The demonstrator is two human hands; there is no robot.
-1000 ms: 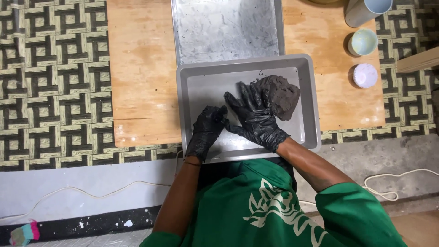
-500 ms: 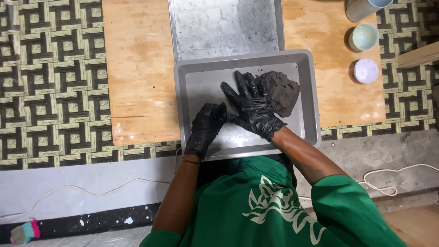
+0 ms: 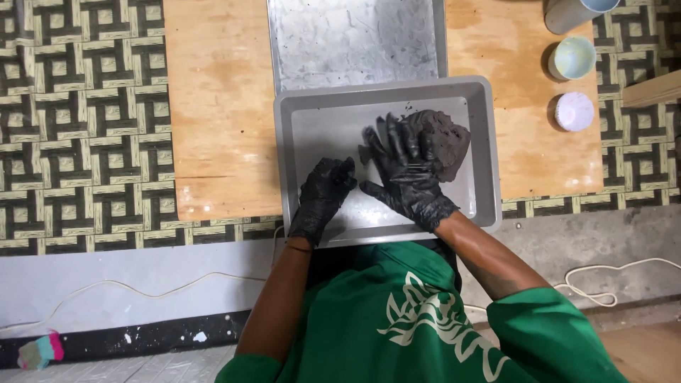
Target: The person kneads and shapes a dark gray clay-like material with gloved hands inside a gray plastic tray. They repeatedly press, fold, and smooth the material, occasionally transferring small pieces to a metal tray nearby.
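Our right hand (image 3: 406,170) lies flat, fingers spread, pressing the clay lump (image 3: 441,140) at its fingertips in the grey tray (image 3: 482,142). Our left hand (image 3: 323,193), fingers curled and holding nothing, rests on the tray floor just left of it.

Craft workshop, plywood board (image 3: 220,128), metal tray (image 3: 355,42), paint-spattered floor (patterned mat (image 3: 78,120)), small pots (image 3: 573,58)

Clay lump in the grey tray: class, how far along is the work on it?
Done: the clay lump lies gathered in one mass inside the grey tray. In hand: the right hand presses flat on it; the left hand rests on the tray floor. Left: the lump remains rough and unshaped.
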